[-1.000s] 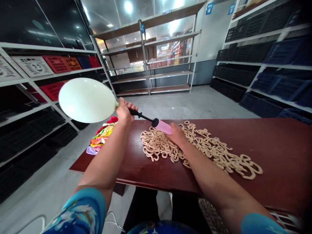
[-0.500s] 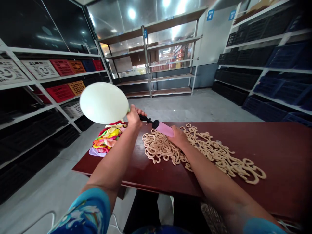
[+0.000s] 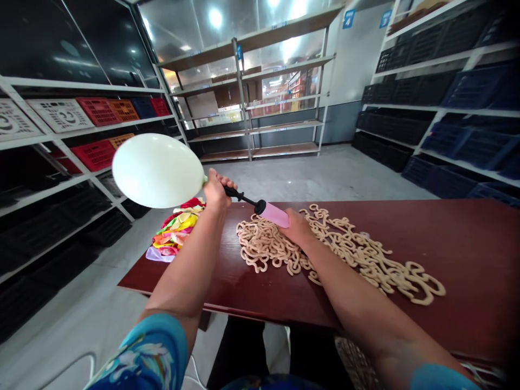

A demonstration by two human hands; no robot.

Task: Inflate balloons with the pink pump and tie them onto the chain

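Balloon [image 3: 158, 170] looks well filled, held up at far left of the table [image 3: 467, 244], no knot visible, left hand [image 3: 217, 188] closed about its neck and the pump's [image 3: 275, 214] black end, right hand [image 3: 298, 226] gripping the pink barrel, limp balloons [image 3: 179, 227] at left uninflated.

One inflated balloon [image 3: 158, 170], one pump [image 3: 274, 214], one table [image 3: 467, 254].

Single head-worn view, facing forward and down, hands [image 3: 218, 189] and table [image 3: 467, 244] near, shelving [image 3: 280, 128] farther off
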